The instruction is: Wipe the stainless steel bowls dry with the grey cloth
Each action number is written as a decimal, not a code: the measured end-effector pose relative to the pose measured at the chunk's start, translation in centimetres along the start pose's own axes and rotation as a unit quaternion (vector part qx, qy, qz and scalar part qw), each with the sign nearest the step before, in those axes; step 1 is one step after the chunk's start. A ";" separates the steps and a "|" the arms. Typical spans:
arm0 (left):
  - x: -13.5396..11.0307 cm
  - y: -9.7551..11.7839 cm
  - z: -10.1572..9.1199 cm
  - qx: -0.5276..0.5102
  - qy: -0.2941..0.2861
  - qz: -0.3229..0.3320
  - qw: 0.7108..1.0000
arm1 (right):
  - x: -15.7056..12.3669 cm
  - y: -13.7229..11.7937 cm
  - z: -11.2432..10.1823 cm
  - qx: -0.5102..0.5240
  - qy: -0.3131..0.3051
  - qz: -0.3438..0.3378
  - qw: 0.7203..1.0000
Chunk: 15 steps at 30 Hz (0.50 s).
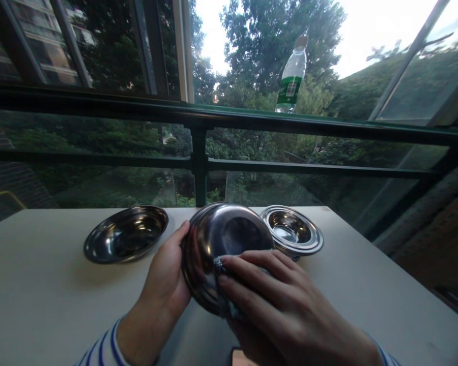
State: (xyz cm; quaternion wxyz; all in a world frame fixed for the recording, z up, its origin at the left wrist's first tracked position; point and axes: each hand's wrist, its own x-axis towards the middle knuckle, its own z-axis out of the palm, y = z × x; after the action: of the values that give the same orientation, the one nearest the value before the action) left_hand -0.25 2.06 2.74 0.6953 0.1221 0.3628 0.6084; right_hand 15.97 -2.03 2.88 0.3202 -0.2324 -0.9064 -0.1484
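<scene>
A shiny metal bowl (232, 229) is held above the table, its outer base turned toward me. My left hand (167, 274) grips its left rim, thumb on the near side and the other fingers hidden behind. Against the bowl's lower right side, my right hand (270, 295) presses a bunched patterned cloth (220, 277), mostly covered by the fingers. A wide metal bowl (125, 236) rests tilted on the table to the left. Behind the held bowl, to the right, stand metal bowls (292, 231) that look nested, open side up.
The white table (41, 279) ends at a dark green railing (232, 119) with windows behind it. On the rail stands a clear plastic bottle (291, 84) with a green label. Part of a flat, dark-edged object (241, 357) shows at the bottom, below my right hand.
</scene>
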 end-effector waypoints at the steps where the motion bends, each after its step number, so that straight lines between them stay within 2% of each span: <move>1: 0.0 -0.1 0.0 0.005 -0.008 -0.010 1.000 | 0.0 0.0 0.1 -0.003 0.005 0.002 1.000; 5: -0.1 -0.5 -0.1 0.019 -0.031 -0.008 0.999 | 0.0 0.0 0.4 -0.008 0.016 0.015 1.000; 15: -0.1 -0.8 -0.3 0.039 -0.033 -0.013 0.999 | -0.1 -0.3 0.8 -0.039 0.016 0.026 0.999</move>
State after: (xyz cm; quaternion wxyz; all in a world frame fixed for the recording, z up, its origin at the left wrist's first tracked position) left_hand 0.14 1.69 2.07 0.7094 0.1643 0.3647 0.5803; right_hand 15.49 -1.95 2.24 0.3291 -0.2662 -0.8882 -0.1789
